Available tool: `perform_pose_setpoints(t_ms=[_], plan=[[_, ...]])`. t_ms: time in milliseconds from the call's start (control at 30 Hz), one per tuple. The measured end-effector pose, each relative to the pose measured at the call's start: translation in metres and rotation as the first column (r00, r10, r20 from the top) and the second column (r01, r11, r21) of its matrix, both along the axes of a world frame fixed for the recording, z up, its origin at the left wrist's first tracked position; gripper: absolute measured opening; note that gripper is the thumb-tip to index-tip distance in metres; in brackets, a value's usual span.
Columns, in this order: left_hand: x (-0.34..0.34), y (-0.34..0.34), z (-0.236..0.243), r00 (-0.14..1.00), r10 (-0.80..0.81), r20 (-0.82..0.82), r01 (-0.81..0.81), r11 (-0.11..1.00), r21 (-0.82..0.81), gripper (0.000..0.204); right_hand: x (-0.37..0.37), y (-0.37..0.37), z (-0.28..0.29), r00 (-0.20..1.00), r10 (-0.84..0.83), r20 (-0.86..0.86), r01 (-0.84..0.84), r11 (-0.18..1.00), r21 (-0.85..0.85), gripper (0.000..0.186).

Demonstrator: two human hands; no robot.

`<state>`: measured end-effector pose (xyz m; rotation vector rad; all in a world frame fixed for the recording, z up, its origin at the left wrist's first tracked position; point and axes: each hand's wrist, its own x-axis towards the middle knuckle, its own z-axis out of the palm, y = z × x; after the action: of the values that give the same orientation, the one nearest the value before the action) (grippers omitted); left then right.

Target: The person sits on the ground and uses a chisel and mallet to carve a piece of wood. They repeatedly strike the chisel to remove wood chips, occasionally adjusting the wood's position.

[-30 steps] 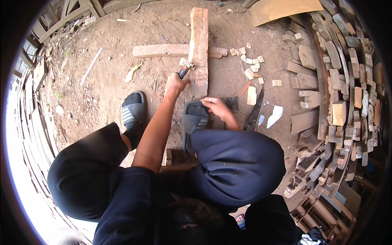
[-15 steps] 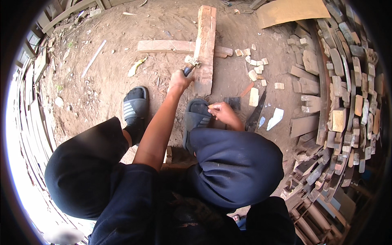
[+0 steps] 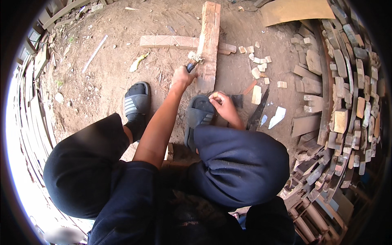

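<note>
My left hand [image 3: 182,78] is wrapped round the dark handle of what looks like a brush [image 3: 191,66]. Its ragged, whitish head lies against the left edge of a long wooden plank [image 3: 209,45]. Close to the plank's near end, above my right sandal, my right hand [image 3: 223,105] pinches a small tan block of wood [image 3: 214,94] between thumb and fingertips. The plank rests across a pale wooden strip [image 3: 167,41] marked with crossed lines, which shows on both sides of it.
Several small wood blocks [image 3: 256,72] lie scattered on the dirt ground right of the plank. Near them are a dark flat blade-like piece [image 3: 259,111] and a white scrap [image 3: 277,117]. Stacked wood offcuts [image 3: 341,121] line the right side, below a tan sheet [image 3: 298,11].
My right hand has lifted slightly away from the sandal, toward the plank's near end, still pinching the block. The view has shifted a little; my left hand keeps the brush at the plank's edge.
</note>
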<state>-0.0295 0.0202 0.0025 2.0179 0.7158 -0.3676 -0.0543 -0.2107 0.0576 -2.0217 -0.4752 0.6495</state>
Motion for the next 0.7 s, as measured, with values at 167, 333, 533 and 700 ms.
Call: perform_pose_setpoints(t_ms=[167,333,533,700], plan=[[-0.004,-0.001,0.001,0.999,0.029,-0.031,-0.028,1.0,0.012,0.061,0.011,0.019,0.043,0.788,0.573,0.226,-0.503,0.811,-0.3,0.021],[-0.002,0.0,0.004,0.999,0.016,-0.03,-0.015,0.999,0.03,0.057,0.02,0.021,0.032,0.695,0.67,0.261,-0.572,0.735,-0.363,0.013],[-0.002,0.003,0.0,1.0,0.005,-0.028,-0.005,1.0,-0.013,0.055,0.015,0.03,0.026,0.74,0.603,0.298,-0.523,0.795,-0.307,0.009],[-0.007,0.009,-0.004,1.0,0.016,-0.007,-0.016,1.0,0.011,0.056,0.002,0.044,0.012,0.911,0.382,0.157,-0.365,0.923,-0.124,0.01]])
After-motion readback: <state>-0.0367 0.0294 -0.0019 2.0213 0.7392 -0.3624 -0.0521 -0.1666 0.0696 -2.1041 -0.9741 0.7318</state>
